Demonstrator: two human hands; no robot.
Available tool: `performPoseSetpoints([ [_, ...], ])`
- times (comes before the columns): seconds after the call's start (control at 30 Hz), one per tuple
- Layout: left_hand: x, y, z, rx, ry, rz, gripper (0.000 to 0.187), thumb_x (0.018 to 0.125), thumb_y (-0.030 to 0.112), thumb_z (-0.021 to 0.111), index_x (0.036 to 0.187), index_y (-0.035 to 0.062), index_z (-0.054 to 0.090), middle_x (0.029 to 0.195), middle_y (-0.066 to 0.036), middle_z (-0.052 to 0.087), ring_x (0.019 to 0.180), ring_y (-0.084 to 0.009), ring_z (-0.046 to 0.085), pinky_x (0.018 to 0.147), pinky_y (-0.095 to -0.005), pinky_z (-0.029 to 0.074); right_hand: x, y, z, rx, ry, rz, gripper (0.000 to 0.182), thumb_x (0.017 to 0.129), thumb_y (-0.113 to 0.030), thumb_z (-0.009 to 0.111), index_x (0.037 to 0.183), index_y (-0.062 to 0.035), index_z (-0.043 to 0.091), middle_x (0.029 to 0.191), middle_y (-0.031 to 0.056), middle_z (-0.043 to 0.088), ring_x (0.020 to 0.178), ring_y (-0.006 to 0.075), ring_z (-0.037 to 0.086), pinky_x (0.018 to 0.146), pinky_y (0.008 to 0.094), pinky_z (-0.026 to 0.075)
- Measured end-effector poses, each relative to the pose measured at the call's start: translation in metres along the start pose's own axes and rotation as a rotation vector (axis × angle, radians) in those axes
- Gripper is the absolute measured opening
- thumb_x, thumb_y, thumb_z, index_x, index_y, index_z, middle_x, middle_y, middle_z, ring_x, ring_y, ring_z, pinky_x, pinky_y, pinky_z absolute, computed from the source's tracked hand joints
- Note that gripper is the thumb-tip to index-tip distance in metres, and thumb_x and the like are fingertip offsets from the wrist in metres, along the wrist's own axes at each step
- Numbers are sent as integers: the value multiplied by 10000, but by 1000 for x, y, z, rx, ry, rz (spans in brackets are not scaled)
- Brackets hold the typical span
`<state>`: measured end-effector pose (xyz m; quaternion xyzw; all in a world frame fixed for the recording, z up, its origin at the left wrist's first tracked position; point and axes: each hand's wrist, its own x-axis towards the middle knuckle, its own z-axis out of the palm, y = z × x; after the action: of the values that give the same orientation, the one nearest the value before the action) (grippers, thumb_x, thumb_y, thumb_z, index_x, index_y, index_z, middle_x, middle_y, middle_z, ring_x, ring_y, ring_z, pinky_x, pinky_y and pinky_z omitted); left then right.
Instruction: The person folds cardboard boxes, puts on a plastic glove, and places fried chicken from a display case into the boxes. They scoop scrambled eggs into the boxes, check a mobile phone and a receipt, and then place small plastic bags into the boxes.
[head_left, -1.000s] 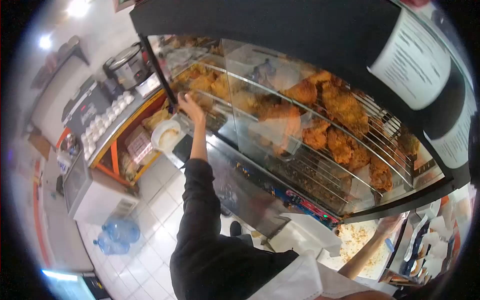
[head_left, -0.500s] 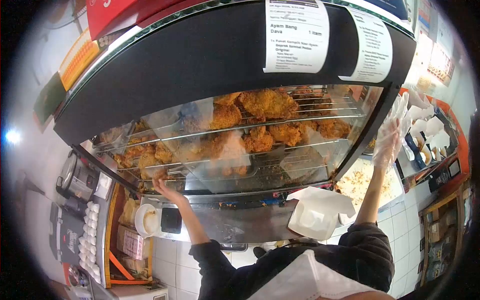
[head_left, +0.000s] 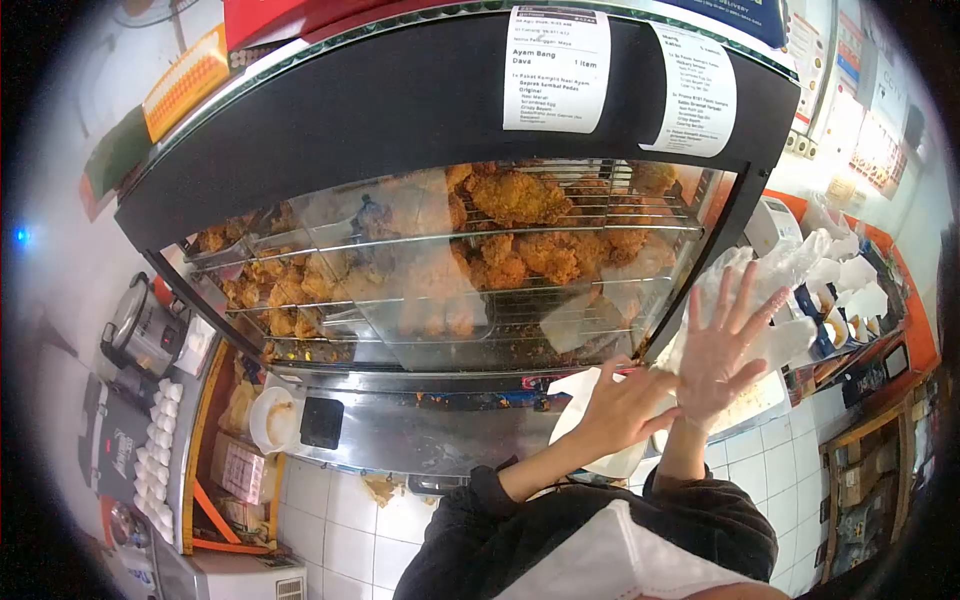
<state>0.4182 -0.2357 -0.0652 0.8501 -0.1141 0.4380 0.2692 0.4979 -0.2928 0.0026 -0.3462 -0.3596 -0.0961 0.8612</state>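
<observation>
My bare left hand (head_left: 628, 408) meets the heel of my right hand (head_left: 722, 372), so the two are together at the wrist; I can't tell whether the left fingertips pinch the film there. My right hand is empty, palm towards me and fingers spread, with a loose, clear plastic glove (head_left: 792, 340) about it. Under my left hand is a white, open cardboard box (head_left: 572, 392), partly hidden. Just beyond stands a black-framed glass display case (head_left: 420, 150), with golden-brown, crumb-coated fried chicken pieces (head_left: 518, 196) on its wire racks.
</observation>
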Motion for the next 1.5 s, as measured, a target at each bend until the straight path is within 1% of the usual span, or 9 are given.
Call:
performPoseSetpoints([
  [0.23,-10,8,15,52,7,147,237,709,175,638,935,161,568,800,59,552,707,-85,542,754,-359,313,-7,-6,-23,90,-5,63,764,809,-632,333,1388,-265,-6,1441,104,80,1318,309,98,1037,531,131],
  [0.37,-43,20,18,54,-207,400,271,733,152,542,1002,185,538,911,65,535,822,-53,539,714,-367,360,12,-18,-11,5,156,-42,756,803,-560,441,1389,-254,76,1431,138,101,1295,355,160,1040,521,128],
  [0.5,-56,-2,-37,49,-64,202,244,784,155,496,1022,122,534,995,4,528,936,-135,527,827,-397,345,10,-6,6,-87,59,-87,737,817,-434,510,1387,-208,102,1401,194,158,1268,366,226,1024,498,208],
  [0.57,-59,-21,-96,33,-70,-375,261,776,176,526,1016,73,525,1022,-72,526,1045,-228,468,860,-404,326,13,10,5,133,24,2,769,804,-277,584,1384,-139,99,1362,241,214,1233,345,304,991,445,300],
  [0.67,-112,-88,-158,156,763,-654,412,844,225,506,1166,-10,404,1183,-173,419,1127,-311,379,981,-383,249,-4,23,62,-336,-136,10,599,852,-279,507,1324,-10,254,1337,195,310,1161,363,399,955,437,347],
  [0.77,-175,-159,-212,488,958,-848,537,870,219,482,1286,-38,260,1364,-230,195,1280,-337,171,1030,-404,165,-30,4,138,-557,-794,-184,345,824,-160,528,1144,-34,494,1201,129,476,1102,275,471,932,379,372],
  [1.0,-182,-181,-224,262,972,-821,514,862,282,443,1230,-59,331,1205,-243,415,1123,-363,398,936,-417,296,-99,89,302,-411,-1418,-387,343,772,-122,579,1112,-94,549,1147,133,525,1032,307,514,874,383,432],
  [1.27,-220,-184,-242,-28,667,-892,539,847,185,459,1304,-21,261,1258,-231,391,1065,-366,421,914,-394,295,-163,174,415,-505,-1400,-443,389,792,-61,486,1175,-5,448,1108,226,515,1039,347,499,882,391,424],
  [1.5,-234,-146,-238,-243,924,-923,492,915,285,402,1322,39,277,1372,-144,295,1271,-263,264,1012,-342,215,-170,245,511,-1101,-1501,-641,381,829,10,404,1209,-7,426,1177,204,483,1065,331,491,911,360,413],
])
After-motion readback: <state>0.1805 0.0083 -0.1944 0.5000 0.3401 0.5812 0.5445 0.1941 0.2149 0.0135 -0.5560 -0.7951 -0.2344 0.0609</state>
